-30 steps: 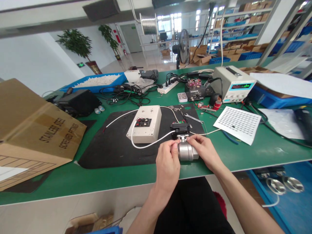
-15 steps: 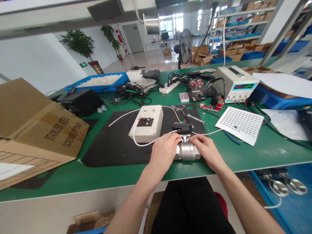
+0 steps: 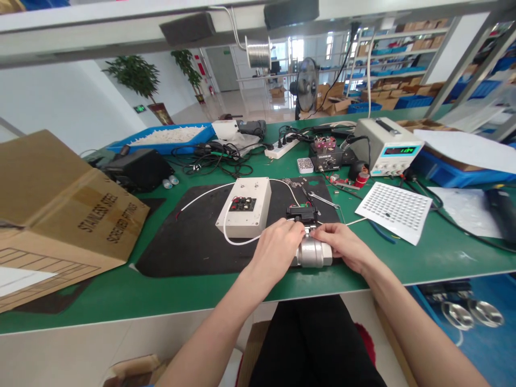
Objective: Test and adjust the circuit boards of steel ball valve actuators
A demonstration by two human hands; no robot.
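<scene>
Black legwear point(image 3: 312, 344) is worn over the thighs and knees. It is made of matt, evenly dark cloth, by which both legs are merged into one broad shape; soft, faint folds are shown along its length, though its exact cut cannot be told. The left hand point(image 3: 279, 244) and the right hand point(image 3: 343, 244) are seen bare, as are both wrists and the slender forearms, as far as they are shown. The upper arms and torso are hidden.

The left hand point(image 3: 280, 242) is being held palm down, its fingertips being pinched close beside those of the right hand point(image 3: 342, 243); both forearms are being angled inward.
</scene>
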